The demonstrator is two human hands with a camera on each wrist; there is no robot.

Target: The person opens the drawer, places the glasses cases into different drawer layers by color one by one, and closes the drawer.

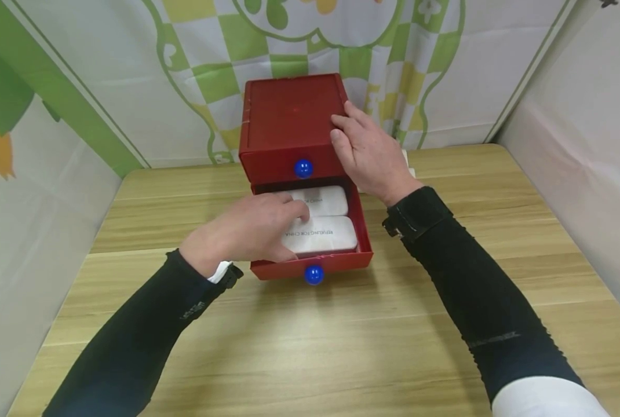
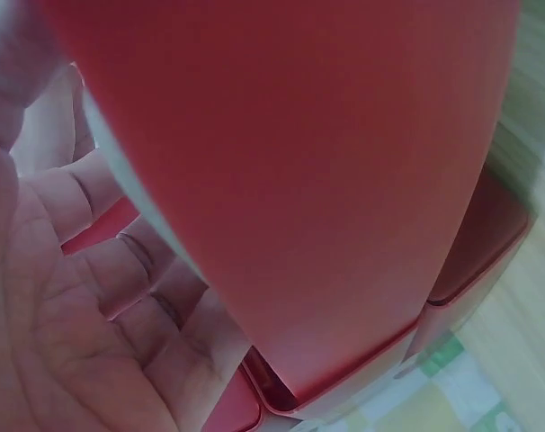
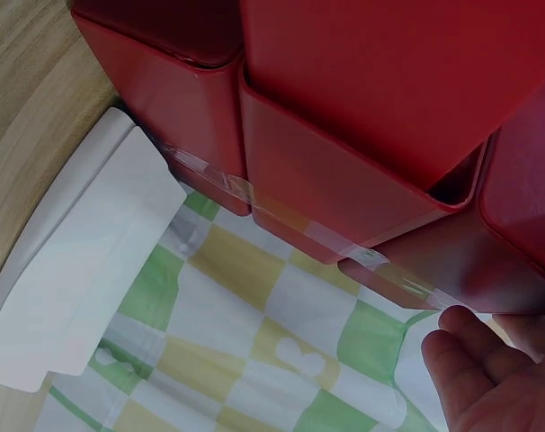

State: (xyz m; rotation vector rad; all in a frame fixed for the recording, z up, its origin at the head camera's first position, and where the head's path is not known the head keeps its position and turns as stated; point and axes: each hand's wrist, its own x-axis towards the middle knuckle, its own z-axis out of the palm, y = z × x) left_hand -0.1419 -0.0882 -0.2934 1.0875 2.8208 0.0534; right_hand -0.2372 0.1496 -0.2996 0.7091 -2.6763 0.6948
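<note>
A red drawer box point(image 1: 295, 113) with blue knobs stands against the printed curtain, and its middle drawer point(image 1: 363, 249) is pulled out toward me. Two white oblong cases lie side by side inside, a rear case point(image 1: 333, 200) and a front case point(image 1: 323, 231), both lettered in grey. My left hand point(image 1: 247, 226) reaches in from the left and grips the left end of the front case, thumb by the drawer front and index finger between the cases. Flat along the upper right edge of the box, my right hand point(image 1: 375, 153) rests with fingers stretched out. The drawer wall point(image 2: 299, 180) partly hides the left fingertips.
A white flat-sided object point(image 3: 84, 252) stands on the wood-grain table point(image 1: 310, 353), right of the box. Behind hangs a green, yellow and white checked curtain point(image 1: 247, 37). White cloth walls point(image 1: 576, 145) border the table's sides.
</note>
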